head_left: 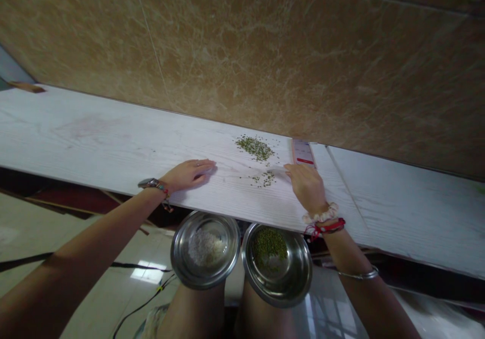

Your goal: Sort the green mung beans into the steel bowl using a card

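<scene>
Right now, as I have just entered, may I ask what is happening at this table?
A person is working with small green beans on a white table. The right hand holds a thin, pale tool, hard to identify, beside a small cluster of beans; a larger pile lies behind it. The left hand rests on the table. Over the person's legs, the left bowl holds whitish grains and the right bowl green beans. A phone lies beyond the right hand.
</scene>
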`<state>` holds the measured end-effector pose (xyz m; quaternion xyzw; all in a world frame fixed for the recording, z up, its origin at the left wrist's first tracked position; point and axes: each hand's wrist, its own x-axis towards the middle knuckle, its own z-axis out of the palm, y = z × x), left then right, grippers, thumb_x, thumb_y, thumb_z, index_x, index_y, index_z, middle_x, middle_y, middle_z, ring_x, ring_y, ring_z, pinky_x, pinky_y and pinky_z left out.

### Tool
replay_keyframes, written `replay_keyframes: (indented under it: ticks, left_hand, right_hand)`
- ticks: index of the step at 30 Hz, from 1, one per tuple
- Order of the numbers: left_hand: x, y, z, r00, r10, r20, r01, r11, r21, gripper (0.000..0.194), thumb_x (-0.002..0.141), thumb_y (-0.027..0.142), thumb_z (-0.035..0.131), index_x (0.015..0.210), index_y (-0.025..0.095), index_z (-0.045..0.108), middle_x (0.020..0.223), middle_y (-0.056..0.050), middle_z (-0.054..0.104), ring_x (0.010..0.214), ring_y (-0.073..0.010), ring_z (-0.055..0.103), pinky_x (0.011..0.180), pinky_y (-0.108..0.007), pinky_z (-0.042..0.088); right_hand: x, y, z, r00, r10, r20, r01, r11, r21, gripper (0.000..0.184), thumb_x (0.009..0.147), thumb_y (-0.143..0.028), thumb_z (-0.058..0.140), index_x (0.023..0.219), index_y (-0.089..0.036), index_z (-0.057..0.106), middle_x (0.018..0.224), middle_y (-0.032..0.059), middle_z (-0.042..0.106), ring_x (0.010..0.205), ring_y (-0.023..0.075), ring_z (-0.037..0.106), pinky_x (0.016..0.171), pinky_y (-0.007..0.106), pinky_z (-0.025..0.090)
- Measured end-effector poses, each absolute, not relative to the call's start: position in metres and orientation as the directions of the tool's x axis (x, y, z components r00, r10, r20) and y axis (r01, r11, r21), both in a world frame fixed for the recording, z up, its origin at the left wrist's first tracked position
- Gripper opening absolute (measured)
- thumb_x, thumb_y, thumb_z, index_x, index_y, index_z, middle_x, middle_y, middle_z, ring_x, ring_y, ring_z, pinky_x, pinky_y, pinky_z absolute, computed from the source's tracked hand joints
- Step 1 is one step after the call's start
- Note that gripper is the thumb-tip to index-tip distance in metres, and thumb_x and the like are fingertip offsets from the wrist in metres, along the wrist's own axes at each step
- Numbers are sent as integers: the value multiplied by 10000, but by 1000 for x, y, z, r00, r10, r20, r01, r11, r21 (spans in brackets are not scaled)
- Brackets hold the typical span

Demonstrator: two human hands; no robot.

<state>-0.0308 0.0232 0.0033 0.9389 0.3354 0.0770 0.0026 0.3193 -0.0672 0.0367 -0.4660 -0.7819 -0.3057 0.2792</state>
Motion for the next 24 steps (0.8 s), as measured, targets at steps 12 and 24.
replay_keyframes:
  ticks: [12, 24]
  left_hand:
    - [-29, 19, 3, 842, 523, 133, 518, -852, 70, 453, 928, 308, 335, 1366, 263, 440, 1424, -15, 451, 1285, -162, 441, 1052, -313, 363]
    - [-28, 19, -1, 814, 567, 125, 569, -822, 19, 418, 927, 300, 305, 1259, 200, 537, 1312, -49, 568, 1102, -183, 585, 961, -328, 447]
  right_hand:
    - [318, -79, 41, -397, 582, 710, 894, 420, 156, 212, 913, -156, 442, 950, -186, 649, 822, 58, 697, 788, 182, 606, 768, 319, 439]
    - [310, -102, 44, -493, 544, 679, 834, 518, 191, 205, 895, -107, 459, 945, -185, 643, 832, 51, 709, 788, 166, 611, 730, 306, 443]
